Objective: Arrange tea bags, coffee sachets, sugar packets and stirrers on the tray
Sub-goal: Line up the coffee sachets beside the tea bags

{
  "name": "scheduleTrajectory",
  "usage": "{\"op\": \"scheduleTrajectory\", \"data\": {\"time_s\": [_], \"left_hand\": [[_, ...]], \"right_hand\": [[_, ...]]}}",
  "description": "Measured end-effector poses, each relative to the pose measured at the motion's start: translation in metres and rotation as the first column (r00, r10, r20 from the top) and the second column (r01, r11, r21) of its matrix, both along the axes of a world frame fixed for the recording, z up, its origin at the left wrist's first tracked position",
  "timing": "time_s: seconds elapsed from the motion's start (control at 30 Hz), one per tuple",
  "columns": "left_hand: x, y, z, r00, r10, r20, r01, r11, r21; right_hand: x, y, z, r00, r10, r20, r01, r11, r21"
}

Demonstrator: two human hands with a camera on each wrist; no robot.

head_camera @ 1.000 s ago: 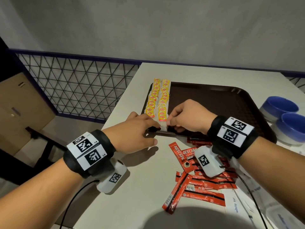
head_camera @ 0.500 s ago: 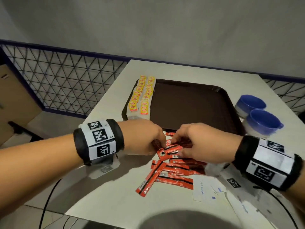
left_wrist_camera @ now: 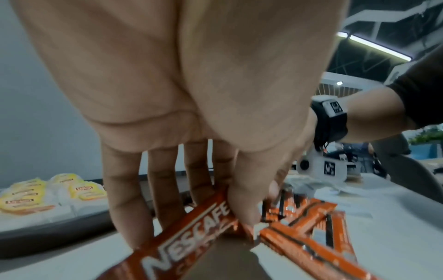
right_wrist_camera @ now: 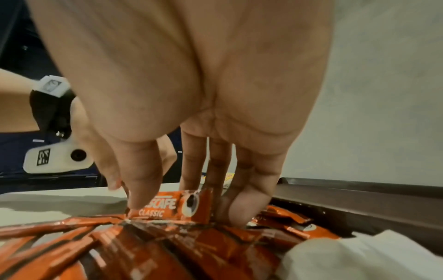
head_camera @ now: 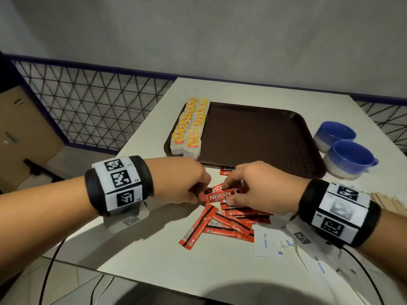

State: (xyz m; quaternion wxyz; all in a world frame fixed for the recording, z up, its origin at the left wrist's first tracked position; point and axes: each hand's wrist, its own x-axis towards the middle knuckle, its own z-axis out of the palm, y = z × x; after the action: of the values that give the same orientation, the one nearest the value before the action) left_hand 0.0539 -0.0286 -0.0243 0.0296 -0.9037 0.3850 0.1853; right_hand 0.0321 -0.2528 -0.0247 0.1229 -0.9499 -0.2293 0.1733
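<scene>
The red foil coffee sachet [head_camera: 220,196] lies crosswise between left hand [head_camera: 187,181] and right hand [head_camera: 259,190], each pinching one end (tray just beyond).

Office pantry or café corner

Beyond the fingers: brown serving tray [head_camera: 253,137], 2 blue cups [head_camera: 343,148], white table [head_camera: 141,249], mesh railing [head_camera: 88,111]; the left wrist view shows open-plan desks and ceiling strip lights.
</scene>
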Motion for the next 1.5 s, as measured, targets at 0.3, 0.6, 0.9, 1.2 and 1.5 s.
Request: {"op": "scheduleTrajectory", "data": {"time_s": [0.3, 0.6, 0.9, 1.2, 1.5], "left_hand": [[-0.048, 0.008, -0.006, 0.978, 0.199, -0.064, -0.209, 0.949, -0.237], [-0.062, -0.013, -0.032, 0.983, 0.181, -0.031, -0.183, 0.978, -0.101], [-0.052, -0.003, -0.016, 0.97, 0.231, -0.077, -0.241, 0.953, -0.184], [-0.014, -0.025, 0.003, 0.943, 0.319, -0.099, -0.334, 0.896, -0.292], [-0.006, -0.048, -0.032, 0.956, 0.283, 0.075, -0.27, 0.952, -0.143]], "right_hand": [[0.006, 0.009, 0.001, 0.996, 0.022, 0.082, -0.029, 0.997, 0.077], [-0.004, -0.031, 0.018, 0.982, -0.183, 0.043, 0.162, 0.939, 0.304], [-0.031, -0.036, -0.003, 0.995, -0.048, -0.09, 0.07, 0.964, 0.255], [-0.029, -0.026, -0.01, 0.997, -0.029, -0.065, 0.034, 0.997, 0.076], [-0.03, -0.046, 0.017, 0.968, -0.234, -0.092, 0.252, 0.884, 0.394]]}}
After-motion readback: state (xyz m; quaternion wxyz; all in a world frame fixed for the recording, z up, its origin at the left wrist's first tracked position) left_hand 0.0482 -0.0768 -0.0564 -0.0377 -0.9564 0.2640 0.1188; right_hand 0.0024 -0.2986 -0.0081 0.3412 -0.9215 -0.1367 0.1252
